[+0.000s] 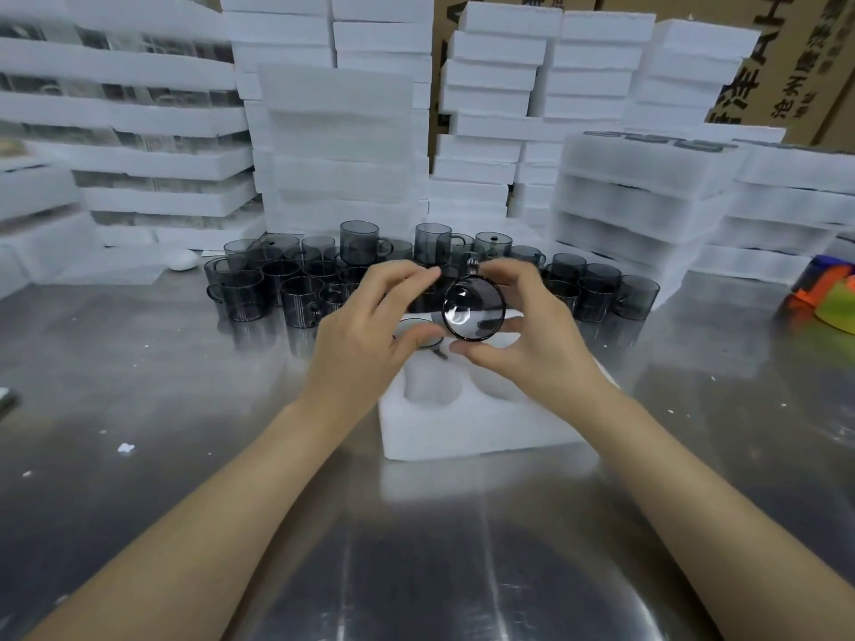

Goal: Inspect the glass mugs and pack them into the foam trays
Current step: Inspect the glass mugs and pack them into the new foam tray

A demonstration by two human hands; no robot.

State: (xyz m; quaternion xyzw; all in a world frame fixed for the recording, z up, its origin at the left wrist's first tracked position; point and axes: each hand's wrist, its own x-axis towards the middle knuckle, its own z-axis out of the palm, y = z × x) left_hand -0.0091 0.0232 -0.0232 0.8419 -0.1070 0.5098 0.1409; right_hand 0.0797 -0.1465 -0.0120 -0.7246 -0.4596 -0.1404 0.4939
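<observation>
I hold a smoky grey glass mug tipped on its side, its mouth facing me, above the white foam tray. My right hand grips its rim between thumb and fingers. My left hand touches the mug's left side with its fingertips. A second mug sits in the tray's far left pocket, partly hidden by my left hand. The two near pockets of the tray hold nothing. Several loose grey mugs stand in a cluster on the steel table behind my hands.
Tall stacks of white foam trays line the back and both sides. Cardboard boxes stand at the far right. A colourful object lies at the table's right edge. A small white item rests at the back left.
</observation>
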